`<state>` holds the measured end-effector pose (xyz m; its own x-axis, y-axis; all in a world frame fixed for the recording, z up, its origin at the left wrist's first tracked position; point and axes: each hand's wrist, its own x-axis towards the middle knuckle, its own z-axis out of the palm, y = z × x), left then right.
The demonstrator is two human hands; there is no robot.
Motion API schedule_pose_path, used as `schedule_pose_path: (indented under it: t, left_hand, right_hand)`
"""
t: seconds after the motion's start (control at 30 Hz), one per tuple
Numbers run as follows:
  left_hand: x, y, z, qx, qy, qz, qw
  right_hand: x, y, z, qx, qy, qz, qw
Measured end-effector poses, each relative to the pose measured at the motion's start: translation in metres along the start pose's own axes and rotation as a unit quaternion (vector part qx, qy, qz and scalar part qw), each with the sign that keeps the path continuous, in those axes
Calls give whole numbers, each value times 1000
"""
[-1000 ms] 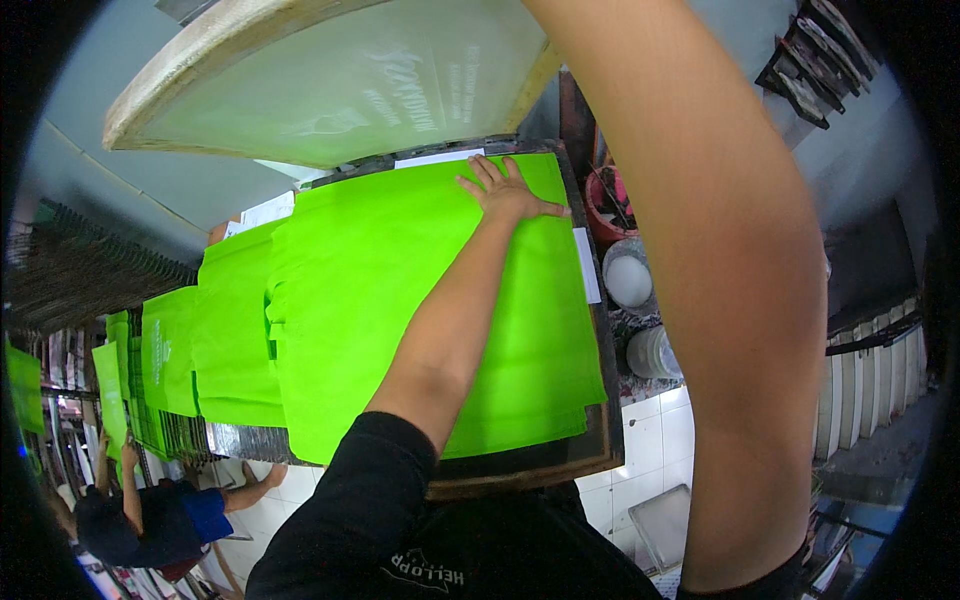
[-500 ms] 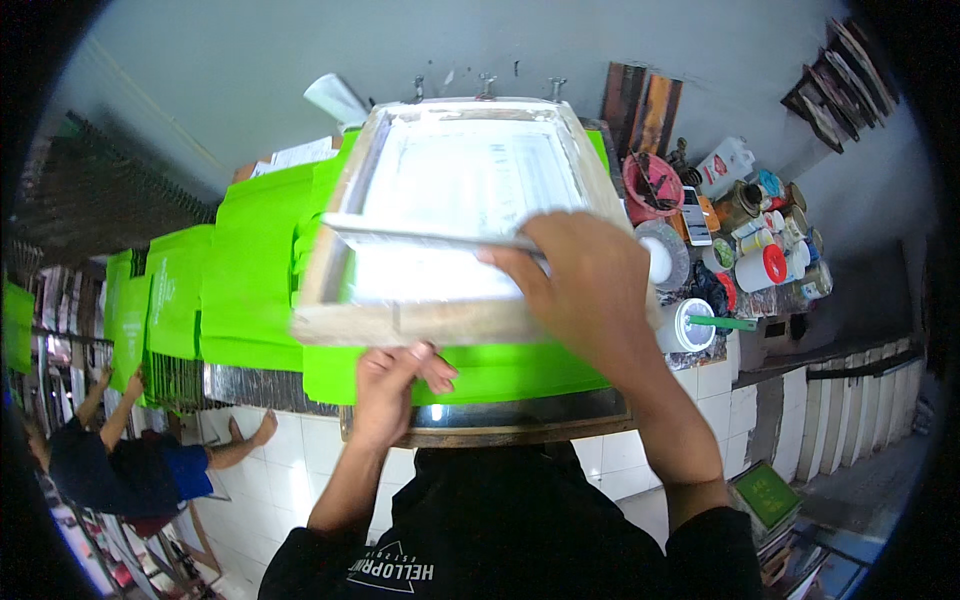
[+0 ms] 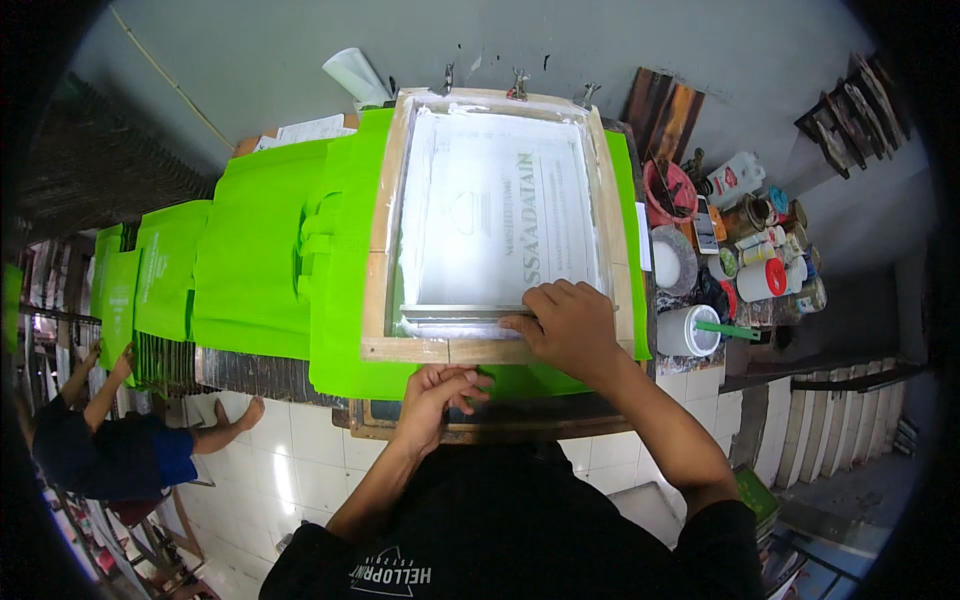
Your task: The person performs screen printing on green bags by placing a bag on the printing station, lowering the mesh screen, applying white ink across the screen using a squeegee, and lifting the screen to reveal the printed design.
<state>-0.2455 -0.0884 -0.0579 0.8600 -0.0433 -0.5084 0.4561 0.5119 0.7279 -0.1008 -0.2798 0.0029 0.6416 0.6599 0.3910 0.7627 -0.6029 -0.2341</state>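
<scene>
A wooden screen-printing frame [image 3: 410, 349] lies over a bright green fabric bag [image 3: 345, 340] on the table. White ink coats its mesh [image 3: 450, 265], where a mirrored printed design shows through. My right hand [image 3: 570, 325] is closed around the right end of a long squeegee [image 3: 450, 313], which lies across the near end of the mesh. Just below the frame's near rail is my left hand [image 3: 432, 398], its fingers loosely bent and apart, with nothing visible in them. The fingertips are close to the rail; whether they touch it I cannot tell.
More green bags [image 3: 255, 250] overlap to the left, where a co-worker [image 3: 110, 445] handles one. On the right stand a white tub [image 3: 685, 335] with a green-handled tool, a pink basket [image 3: 668, 195], a phone [image 3: 706, 230] and several jars. Metal clamps [image 3: 518, 85] sit behind the frame.
The frame, tilted up toward me before, now lies down flat on the green bag. The squeegee and my right hand have come nearer, to the mesh's near end. My left hand has shifted slightly right.
</scene>
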Motion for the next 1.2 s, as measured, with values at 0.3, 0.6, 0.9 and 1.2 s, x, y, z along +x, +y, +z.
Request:
schedule_pose_path:
  t: [0.3, 0.6, 0.9, 1.2]
  left_hand:
    - [-1, 5, 1, -27, 0, -37, 999]
    - [-10, 30, -12, -160, -120, -202, 959]
    - [118, 180, 40, 391, 34, 283, 875]
    - [238, 232, 5, 634, 91, 372, 671]
  right_hand:
    - [126, 130, 54, -42, 83, -34, 995]
    - [240, 202, 42, -37, -76, 124, 989]
    - [218, 174, 63, -121, -33, 126, 984]
    - [177, 140, 62, -114, -29, 85, 989]
